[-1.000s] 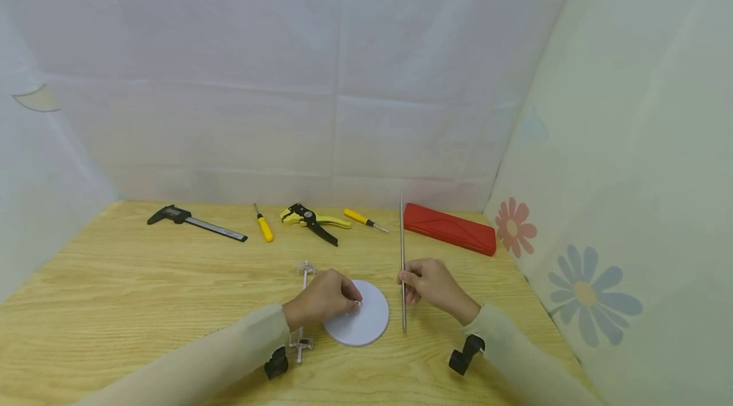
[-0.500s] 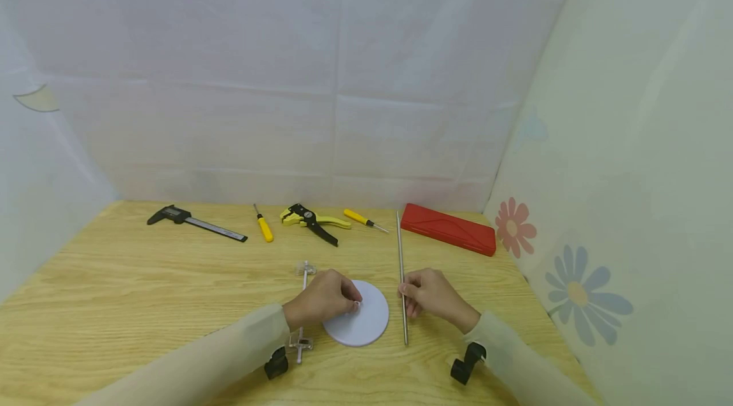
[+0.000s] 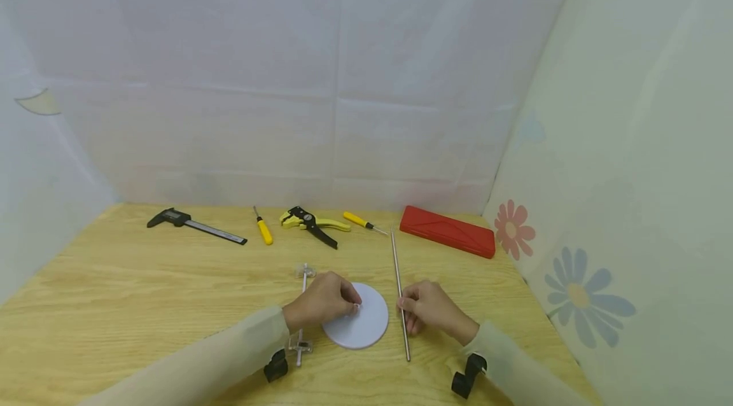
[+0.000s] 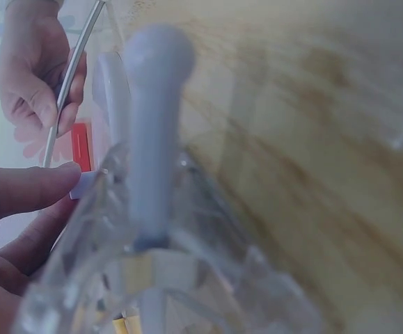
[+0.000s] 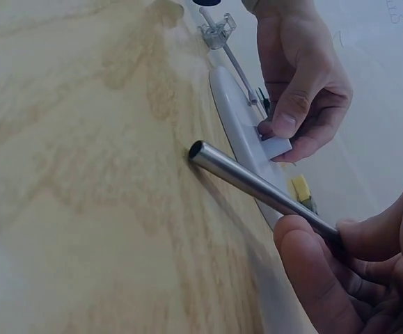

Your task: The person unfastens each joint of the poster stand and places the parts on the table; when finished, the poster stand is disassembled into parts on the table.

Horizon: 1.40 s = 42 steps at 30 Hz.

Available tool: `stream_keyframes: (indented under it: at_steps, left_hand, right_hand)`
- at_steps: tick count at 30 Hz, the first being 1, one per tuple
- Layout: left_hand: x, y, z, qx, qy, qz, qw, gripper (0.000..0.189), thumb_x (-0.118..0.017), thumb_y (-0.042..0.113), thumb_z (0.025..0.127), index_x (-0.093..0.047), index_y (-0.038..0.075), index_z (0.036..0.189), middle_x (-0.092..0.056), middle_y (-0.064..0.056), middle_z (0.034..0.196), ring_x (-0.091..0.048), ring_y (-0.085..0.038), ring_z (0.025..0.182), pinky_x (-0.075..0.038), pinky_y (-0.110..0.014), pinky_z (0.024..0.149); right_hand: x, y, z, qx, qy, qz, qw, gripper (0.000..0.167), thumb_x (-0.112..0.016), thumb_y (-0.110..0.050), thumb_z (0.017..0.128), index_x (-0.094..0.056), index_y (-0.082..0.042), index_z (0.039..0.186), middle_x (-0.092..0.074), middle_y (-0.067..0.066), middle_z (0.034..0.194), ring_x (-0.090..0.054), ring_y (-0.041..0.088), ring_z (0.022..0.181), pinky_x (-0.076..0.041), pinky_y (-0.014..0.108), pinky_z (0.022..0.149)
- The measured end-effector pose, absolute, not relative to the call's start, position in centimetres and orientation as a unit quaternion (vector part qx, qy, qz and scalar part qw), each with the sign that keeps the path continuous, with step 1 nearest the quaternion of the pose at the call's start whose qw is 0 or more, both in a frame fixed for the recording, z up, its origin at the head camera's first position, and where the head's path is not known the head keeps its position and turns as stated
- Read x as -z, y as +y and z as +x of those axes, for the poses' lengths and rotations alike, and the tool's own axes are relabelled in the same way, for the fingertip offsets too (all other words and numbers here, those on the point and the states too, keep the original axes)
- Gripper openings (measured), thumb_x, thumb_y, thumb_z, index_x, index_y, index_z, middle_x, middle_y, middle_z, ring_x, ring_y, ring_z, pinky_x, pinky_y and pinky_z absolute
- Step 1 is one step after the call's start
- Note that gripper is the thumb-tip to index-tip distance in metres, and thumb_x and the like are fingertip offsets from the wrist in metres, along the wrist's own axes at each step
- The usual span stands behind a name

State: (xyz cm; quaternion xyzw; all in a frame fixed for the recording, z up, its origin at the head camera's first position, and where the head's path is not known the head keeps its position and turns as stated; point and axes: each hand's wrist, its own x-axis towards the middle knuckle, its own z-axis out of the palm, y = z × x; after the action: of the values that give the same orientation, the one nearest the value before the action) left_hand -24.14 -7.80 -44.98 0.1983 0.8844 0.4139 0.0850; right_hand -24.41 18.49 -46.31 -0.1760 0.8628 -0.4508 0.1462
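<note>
My left hand point(image 3: 325, 298) pinches a small white stub point(image 5: 278, 147) that stands up from the middle of a round white base point(image 3: 366, 328). To the right of the base, my right hand point(image 3: 431, 309) grips a slim metal tube point(image 3: 396, 266) between thumb and fingers. The tube's hollow near end shows in the right wrist view, low over the wood. A white rod point(image 4: 156, 139) with a ball end and clear plastic clips point(image 3: 301, 346) lies left of the base, partly hidden behind my left wrist.
Along the back of the wooden table point(image 3: 143, 291) lie a digital caliper point(image 3: 197, 226), two yellow-handled screwdrivers point(image 3: 264, 230) point(image 3: 356, 219), yellow-and-black wire strippers point(image 3: 312, 226) and a red case point(image 3: 446, 231). Cloth-covered walls stand behind and at the sides.
My right hand has drawn the metal tube toward me, and its far end has come down and leaned slightly left. My left hand stays at the base's middle.
</note>
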Motion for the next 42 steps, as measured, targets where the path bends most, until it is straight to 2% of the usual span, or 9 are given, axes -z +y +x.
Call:
stream_keyframes:
  at_steps: [13,31,42]
  left_hand:
    - [44.6,-7.7,-24.0,-0.407,0.886,0.207,0.077,0.009,-0.079,0.005,0.079,-0.08,0.007,0.088,-0.078,-0.005,0.083,-0.068,-0.011,0.074,-0.059,-0.025,0.064]
    - [44.5,-7.6,-24.0,-0.401,0.89,0.206,0.073,0.008,-0.079,0.005,0.08,-0.08,0.008,0.087,-0.077,-0.004,0.083,-0.067,-0.01,0.074,-0.058,-0.024,0.063]
    - [44.7,-7.6,-23.9,-0.41,0.886,0.2,0.078,0.008,-0.079,0.005,0.079,-0.08,0.007,0.087,-0.077,-0.004,0.083,-0.067,-0.011,0.073,-0.059,-0.025,0.063]
  right_hand:
    - [46.7,18.3,-24.2,0.478,0.846,-0.13,0.199,0.023,-0.062,-0.013,0.099,-0.07,0.001,0.083,-0.062,0.002,0.059,-0.062,0.01,0.049,-0.057,0.028,0.048]
    - [46.9,18.4,-24.6,0.488,0.836,-0.103,0.23,0.023,-0.066,-0.017,0.097,-0.069,-0.001,0.082,-0.066,0.003,0.059,-0.066,0.011,0.05,-0.058,0.029,0.049]
    - [47.2,18.4,-25.2,0.479,0.835,-0.117,0.246,0.03,-0.064,-0.019,0.098,-0.066,-0.004,0.073,-0.066,0.004,0.058,-0.067,0.012,0.048,-0.058,0.031,0.047]
